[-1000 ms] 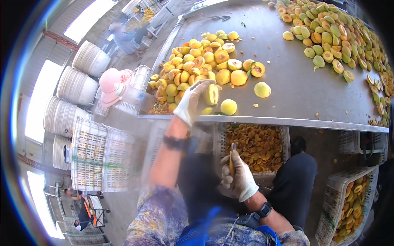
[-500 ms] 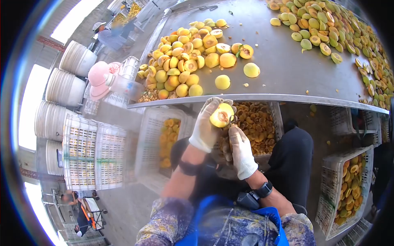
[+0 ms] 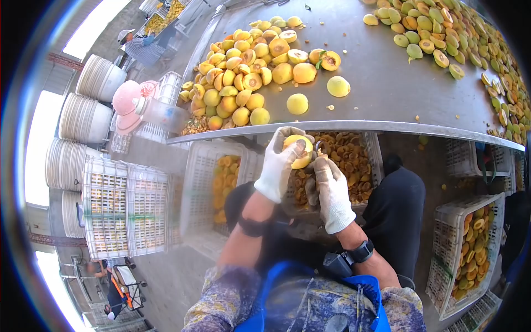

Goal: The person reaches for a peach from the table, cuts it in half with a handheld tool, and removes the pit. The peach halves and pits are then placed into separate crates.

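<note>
My left hand (image 3: 283,166), in a stained white glove, grips a yellow peach half (image 3: 302,150) just below the table's front edge. Its thumb lies across the fruit, and the peach half is tilted so that mostly its rounded side shows. In my right hand (image 3: 333,195), also gloved, is a small pitting tool (image 3: 318,146) with a curved metal end, close beside the fruit. My right fingers are closed round its handle, which is mostly hidden. Below both hands stands a crate of peach pieces (image 3: 349,166).
On the metal table (image 3: 381,94) lie a pile of peaches and halves (image 3: 238,72) and greener halves (image 3: 442,33). White crates (image 3: 191,182) stand at left; another crate (image 3: 442,260) is at right. Beyond are stacked tubs (image 3: 99,77), a pink hat (image 3: 128,105) and a person (image 3: 138,48).
The peach half has turned in my left hand: its cut face pointed up at me before, and now its rounded side shows. My right hand stays close beside it with the tool.
</note>
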The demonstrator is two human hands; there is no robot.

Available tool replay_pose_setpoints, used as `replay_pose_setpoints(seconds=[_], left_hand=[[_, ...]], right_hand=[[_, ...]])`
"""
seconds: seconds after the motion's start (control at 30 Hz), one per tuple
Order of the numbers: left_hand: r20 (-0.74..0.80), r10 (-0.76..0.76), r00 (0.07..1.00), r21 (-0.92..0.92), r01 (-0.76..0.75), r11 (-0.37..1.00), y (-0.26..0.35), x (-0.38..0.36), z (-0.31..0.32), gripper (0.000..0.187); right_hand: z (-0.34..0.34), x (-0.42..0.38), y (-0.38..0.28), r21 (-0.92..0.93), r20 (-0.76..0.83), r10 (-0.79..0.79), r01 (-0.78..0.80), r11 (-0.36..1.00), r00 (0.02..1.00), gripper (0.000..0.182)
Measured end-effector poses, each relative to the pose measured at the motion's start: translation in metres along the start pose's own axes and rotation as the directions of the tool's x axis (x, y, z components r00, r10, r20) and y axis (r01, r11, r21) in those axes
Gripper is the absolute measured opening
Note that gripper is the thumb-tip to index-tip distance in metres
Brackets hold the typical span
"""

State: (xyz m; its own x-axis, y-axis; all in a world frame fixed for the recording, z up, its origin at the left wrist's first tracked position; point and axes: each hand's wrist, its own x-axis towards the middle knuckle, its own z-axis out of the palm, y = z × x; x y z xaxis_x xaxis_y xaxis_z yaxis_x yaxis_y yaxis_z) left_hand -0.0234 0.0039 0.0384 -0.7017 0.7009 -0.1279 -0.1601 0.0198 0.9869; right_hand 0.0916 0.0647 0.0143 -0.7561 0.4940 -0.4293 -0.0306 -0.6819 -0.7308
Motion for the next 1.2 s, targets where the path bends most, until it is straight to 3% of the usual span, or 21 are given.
replay_pose_setpoints(seconds=[0.07, 0.17, 0.3, 0.5, 0.57, 0.63, 0.7, 0.8, 0.87, 0.93, 1.0, 1.1, 1.13, 1.2], left_hand=[[-0.051, -0.023, 0.998, -0.091, 0.019, 0.996, -0.004, 0.000, 0.002, 0.026], [-0.164, 0.072, 0.984, -0.070, -0.084, 0.994, -0.010, 0.004, 0.005, 0.016], [-0.167, 0.042, 0.985, -0.223, -0.079, 0.972, -0.008, 0.001, 0.013, 0.018], [-0.079, -0.097, 0.992, -0.333, 0.066, 0.941, 0.001, -0.002, 0.011, 0.014], [-0.075, -0.119, 0.990, -0.366, 0.084, 0.927, 0.002, -0.002, 0.010, 0.012], [-0.099, -0.115, 0.988, -0.347, 0.074, 0.935, 0.002, -0.003, 0.013, 0.013], [-0.131, -0.100, 0.986, -0.326, 0.053, 0.944, -0.001, -0.005, 0.013, 0.015], [-0.178, -0.061, 0.982, -0.295, 0.006, 0.956, -0.006, -0.005, 0.016, 0.019], [-0.171, -0.014, 0.985, -0.268, -0.033, 0.963, -0.011, -0.007, 0.016, 0.021], [-0.157, 0.012, 0.987, -0.241, -0.051, 0.969, -0.012, -0.009, 0.015, 0.025], [-0.142, 0.019, 0.990, -0.212, -0.049, 0.976, -0.010, -0.010, 0.015, 0.033], [0.057, -0.215, 0.975, -0.373, 0.220, 0.901, 0.004, -0.009, 0.007, 0.046], [0.089, -0.216, 0.972, -0.311, 0.233, 0.922, -0.001, -0.005, 0.000, 0.054], [0.082, -0.222, 0.972, -0.277, 0.236, 0.931, 0.002, -0.005, 0.000, 0.052]], right_hand=[[0.000, -0.002, 0.002, -0.012, 0.000, -0.018, 0.018, 1.000, 1.000, 0.037], [0.001, -0.007, 0.003, -0.059, 0.051, -0.019, 0.022, 0.998, 0.999, 0.038], [0.003, -0.009, 0.001, -0.059, 0.088, 0.066, -0.061, 0.996, 0.994, 0.040], [0.003, -0.005, 0.014, -0.193, 0.070, -0.009, 0.022, 0.981, 0.997, 0.043], [0.005, 0.002, 0.034, -0.249, 0.054, -0.221, 0.227, 0.941, 0.974, 0.043], [0.006, 0.003, 0.039, -0.269, 0.062, -0.285, 0.291, 0.918, 0.956, 0.044], [0.005, -0.002, 0.036, -0.249, 0.090, -0.202, 0.219, 0.943, 0.975, 0.046], [0.002, -0.011, 0.017, -0.259, 0.135, 0.127, -0.088, 0.962, 0.983, 0.050], [-0.008, -0.005, 0.040, -0.410, 0.212, -0.079, 0.162, 0.898, 0.974, 0.051], [-0.008, -0.003, 0.046, -0.431, 0.228, -0.154, 0.242, 0.869, 0.961, 0.052], [0.000, -0.002, 0.044, -0.340, 0.165, -0.109, 0.160, 0.927, 0.980, 0.050], [0.005, -0.011, 0.022, -0.267, 0.107, -0.065, 0.091, 0.959, 0.992, 0.048], [0.004, -0.010, 0.024, -0.264, 0.099, -0.061, 0.085, 0.961, 0.993, 0.047], [0.005, -0.009, 0.029, -0.255, 0.083, -0.051, 0.070, 0.964, 0.995, 0.046]])
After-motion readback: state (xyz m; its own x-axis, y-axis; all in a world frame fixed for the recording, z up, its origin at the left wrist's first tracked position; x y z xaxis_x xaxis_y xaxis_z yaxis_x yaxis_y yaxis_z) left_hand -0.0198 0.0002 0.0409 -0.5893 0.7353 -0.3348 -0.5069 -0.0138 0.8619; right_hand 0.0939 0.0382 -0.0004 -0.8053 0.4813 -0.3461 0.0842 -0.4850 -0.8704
